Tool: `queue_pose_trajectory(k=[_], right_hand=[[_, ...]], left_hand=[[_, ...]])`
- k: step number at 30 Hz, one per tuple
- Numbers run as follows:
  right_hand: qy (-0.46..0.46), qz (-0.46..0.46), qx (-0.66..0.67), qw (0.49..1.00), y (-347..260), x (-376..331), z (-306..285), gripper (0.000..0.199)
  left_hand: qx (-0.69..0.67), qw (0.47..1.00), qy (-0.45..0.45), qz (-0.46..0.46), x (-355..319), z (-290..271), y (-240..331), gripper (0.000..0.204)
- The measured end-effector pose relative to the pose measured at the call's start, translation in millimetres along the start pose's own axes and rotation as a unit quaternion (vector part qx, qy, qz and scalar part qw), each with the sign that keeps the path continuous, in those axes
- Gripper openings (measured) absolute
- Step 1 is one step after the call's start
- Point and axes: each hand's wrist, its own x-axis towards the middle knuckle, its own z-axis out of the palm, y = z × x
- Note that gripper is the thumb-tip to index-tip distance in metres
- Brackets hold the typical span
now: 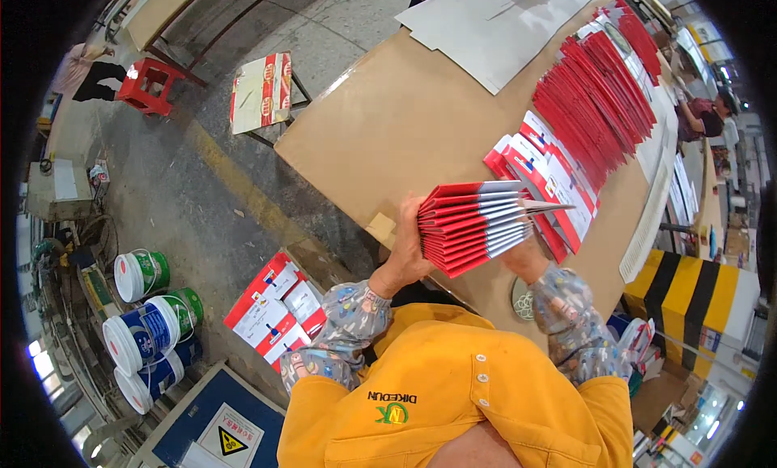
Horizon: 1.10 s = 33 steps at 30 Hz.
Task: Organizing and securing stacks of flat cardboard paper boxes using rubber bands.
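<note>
A stack of flat-folded red and white cartons (pixel 465 229) is held up in front of me, over the near edge of the table. My left hand (pixel 411 245) grips its left end, with the fingers partly behind it. Under the right end is my right hand (pixel 528 259), its fingers mostly hidden by the cartons. One or more grey-white flaps stick out on that side. Just beyond, more red and white cartons (pixel 558 180) lie loosely overlapped on the brown table (pixel 380 124). A long row of red folded cartons (pixel 591 104) stretches behind them.
Large grey-white cardboard sheets (pixel 494 43) cover the far part of the table. A small round dish of rubber bands (pixel 523 302) sits near my right forearm. Cartons (pixel 275 310) are piled low by my left elbow. Several buckets (pixel 142 330) and a red stool (pixel 150 86) stand leftward.
</note>
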Motion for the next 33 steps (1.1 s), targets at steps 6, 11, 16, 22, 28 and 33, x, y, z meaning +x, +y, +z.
queue_pose_trajectory(k=[6, 11, 16, 22, 28, 33], right_hand=[[-0.003, -0.052, -0.078, 0.996, -1.4, -17.7, 10.9, 0.035], [0.041, -0.129, -0.184, 0.974, -7.2, -11.2, -4.5, 0.045], [0.128, -0.154, -0.137, 0.97, -107.9, 3.1, -65.7, 0.094], [-0.027, -0.202, -0.293, 0.934, -139.1, 19.4, -56.1, 0.099], [-0.037, -0.241, -0.351, 0.904, -132.0, 20.9, -65.6, 0.092], [-0.011, -0.195, -0.196, 0.961, -110.7, 23.2, -59.1, 0.089]], left_hand=[[0.07, 0.995, 0.066, 0.041, -6.4, 10.6, 7.5, 0.09], [-0.061, 0.995, 0.078, -0.027, -9.4, 20.1, 2.5, 0.071], [-0.108, 0.987, 0.113, -0.028, -7.1, 18.6, 7.7, 0.059], [-0.293, 0.942, 0.087, -0.138, -4.4, 19.0, 9.6, 0.063], [-0.11, 0.989, 0.092, -0.037, -8.9, 17.9, 12.7, 0.065], [-0.159, 0.98, 0.095, -0.069, -11.1, 19.8, 9.9, 0.052]])
